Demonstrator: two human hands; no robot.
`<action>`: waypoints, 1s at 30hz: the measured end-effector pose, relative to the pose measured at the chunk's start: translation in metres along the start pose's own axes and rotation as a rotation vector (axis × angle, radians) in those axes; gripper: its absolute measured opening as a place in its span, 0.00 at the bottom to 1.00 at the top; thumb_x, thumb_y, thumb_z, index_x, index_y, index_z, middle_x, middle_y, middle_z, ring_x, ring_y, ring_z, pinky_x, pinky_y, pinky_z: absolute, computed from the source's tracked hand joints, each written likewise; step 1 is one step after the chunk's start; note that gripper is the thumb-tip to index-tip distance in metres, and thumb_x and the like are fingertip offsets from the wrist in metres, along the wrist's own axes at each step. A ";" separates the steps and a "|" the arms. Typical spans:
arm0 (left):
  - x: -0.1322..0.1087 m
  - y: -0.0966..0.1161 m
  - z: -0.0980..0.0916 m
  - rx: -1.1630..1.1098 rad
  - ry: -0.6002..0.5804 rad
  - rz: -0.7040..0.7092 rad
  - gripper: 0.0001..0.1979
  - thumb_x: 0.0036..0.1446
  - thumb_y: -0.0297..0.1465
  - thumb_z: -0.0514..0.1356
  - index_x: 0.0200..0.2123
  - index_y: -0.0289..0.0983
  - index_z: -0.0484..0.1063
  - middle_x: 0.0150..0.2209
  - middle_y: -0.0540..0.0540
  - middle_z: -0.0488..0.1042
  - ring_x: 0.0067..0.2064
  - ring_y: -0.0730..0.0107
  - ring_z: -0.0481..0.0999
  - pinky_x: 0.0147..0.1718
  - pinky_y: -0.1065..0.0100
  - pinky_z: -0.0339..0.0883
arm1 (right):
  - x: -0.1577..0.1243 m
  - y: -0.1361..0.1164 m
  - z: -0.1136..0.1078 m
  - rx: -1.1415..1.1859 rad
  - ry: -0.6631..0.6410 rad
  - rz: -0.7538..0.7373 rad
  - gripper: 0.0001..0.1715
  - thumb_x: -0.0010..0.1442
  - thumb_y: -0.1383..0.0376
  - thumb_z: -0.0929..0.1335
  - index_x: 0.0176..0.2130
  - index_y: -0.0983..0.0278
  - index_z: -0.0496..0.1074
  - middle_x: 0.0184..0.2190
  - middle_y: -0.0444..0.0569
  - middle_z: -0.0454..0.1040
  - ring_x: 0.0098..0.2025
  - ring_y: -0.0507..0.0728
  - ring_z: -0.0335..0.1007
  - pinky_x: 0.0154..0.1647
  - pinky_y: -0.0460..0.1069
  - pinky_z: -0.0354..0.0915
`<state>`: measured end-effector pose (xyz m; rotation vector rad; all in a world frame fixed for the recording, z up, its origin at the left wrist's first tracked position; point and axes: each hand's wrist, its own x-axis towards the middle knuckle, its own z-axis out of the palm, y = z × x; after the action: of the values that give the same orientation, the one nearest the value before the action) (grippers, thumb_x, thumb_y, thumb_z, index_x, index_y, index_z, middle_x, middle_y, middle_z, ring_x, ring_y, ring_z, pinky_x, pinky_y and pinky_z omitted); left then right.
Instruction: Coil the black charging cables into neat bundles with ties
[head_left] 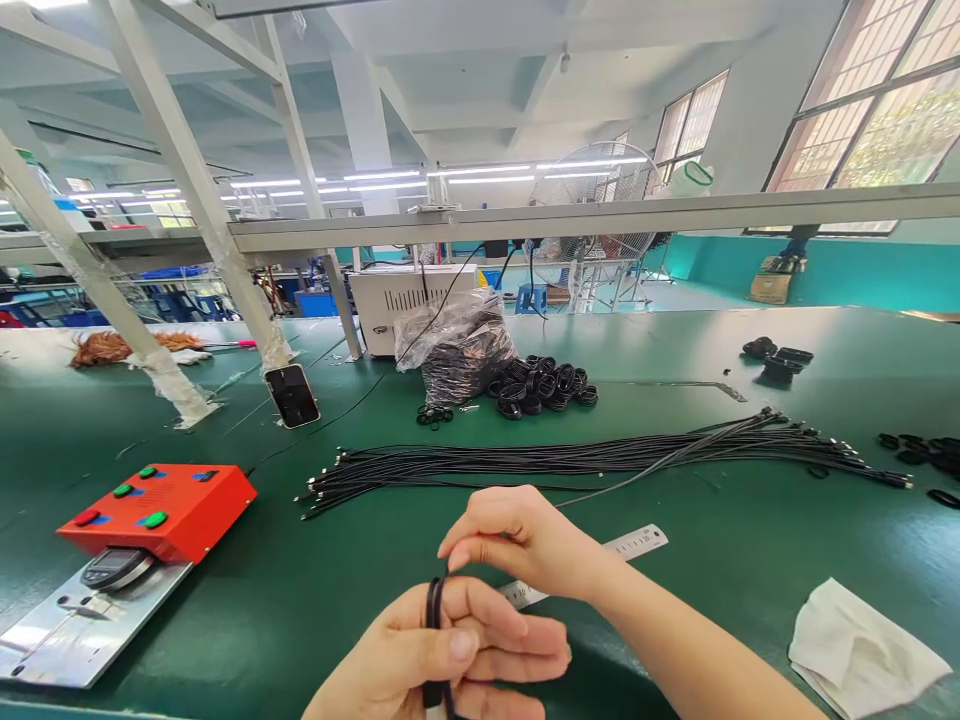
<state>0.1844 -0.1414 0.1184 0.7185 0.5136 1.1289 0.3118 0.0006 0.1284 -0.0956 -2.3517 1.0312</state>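
L hand (442, 650) curled tight round looped thin blk rubber cable (433, 620), R hand (517, 540) pinched narrow, hold hidden; long row of straight blk cables (600, 462) lay unbundled on green bench mat (300, 620).

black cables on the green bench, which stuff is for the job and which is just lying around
Job: left hand gripping a black cable, right hand pinching it, the laid-out cable bundle, probably the steel ruler.
Lying about: phone, red button box, digital gauge, white cloth, bag of black rings.
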 end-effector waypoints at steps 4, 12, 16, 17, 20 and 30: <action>0.003 0.003 -0.009 -0.165 0.004 0.244 0.25 0.60 0.18 0.44 0.57 0.34 0.69 0.61 0.38 0.66 0.63 0.50 0.61 0.53 0.54 0.68 | -0.021 -0.003 0.023 -0.156 -0.020 0.247 0.11 0.63 0.68 0.64 0.39 0.60 0.76 0.35 0.45 0.79 0.35 0.54 0.73 0.34 0.45 0.63; 0.020 -0.018 -0.027 -0.249 0.114 0.436 0.26 0.61 0.18 0.41 0.56 0.32 0.69 0.63 0.40 0.63 0.66 0.55 0.55 0.64 0.56 0.49 | -0.048 -0.012 0.042 -0.436 -0.238 0.366 0.10 0.66 0.69 0.60 0.45 0.62 0.69 0.32 0.47 0.78 0.28 0.54 0.72 0.26 0.45 0.55; 0.005 -0.004 -0.024 -0.205 0.111 0.473 0.29 0.61 0.17 0.39 0.62 0.35 0.60 0.66 0.42 0.56 0.67 0.54 0.52 0.62 0.53 0.55 | -0.049 0.005 0.042 -0.699 -0.125 0.309 0.16 0.67 0.69 0.60 0.53 0.61 0.66 0.33 0.49 0.77 0.34 0.56 0.72 0.33 0.47 0.56; 0.001 0.000 -0.024 -0.190 0.137 0.520 0.29 0.62 0.18 0.39 0.63 0.36 0.58 0.67 0.43 0.55 0.67 0.55 0.52 0.61 0.55 0.56 | -0.050 0.009 0.045 -0.744 -0.103 0.285 0.18 0.66 0.69 0.61 0.55 0.60 0.65 0.33 0.49 0.77 0.34 0.56 0.71 0.35 0.48 0.56; -0.004 0.007 -0.027 -0.138 0.308 0.664 0.25 0.65 0.24 0.42 0.63 0.39 0.58 0.67 0.46 0.56 0.67 0.57 0.52 0.63 0.55 0.54 | -0.053 0.009 0.058 -0.693 -0.154 0.142 0.18 0.63 0.67 0.64 0.53 0.61 0.66 0.32 0.47 0.77 0.33 0.55 0.71 0.32 0.47 0.56; -0.002 -0.001 -0.044 -0.038 0.340 0.285 0.21 0.63 0.24 0.48 0.56 0.33 0.70 0.64 0.39 0.61 0.66 0.47 0.56 0.59 0.48 0.59 | -0.044 -0.048 0.018 -0.664 -0.210 0.001 0.08 0.65 0.67 0.63 0.34 0.63 0.69 0.27 0.43 0.74 0.27 0.51 0.67 0.28 0.48 0.53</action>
<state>0.1537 -0.1323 0.0883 0.5793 0.6881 1.5373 0.3467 -0.0572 0.1309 -0.2453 -2.7944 0.2285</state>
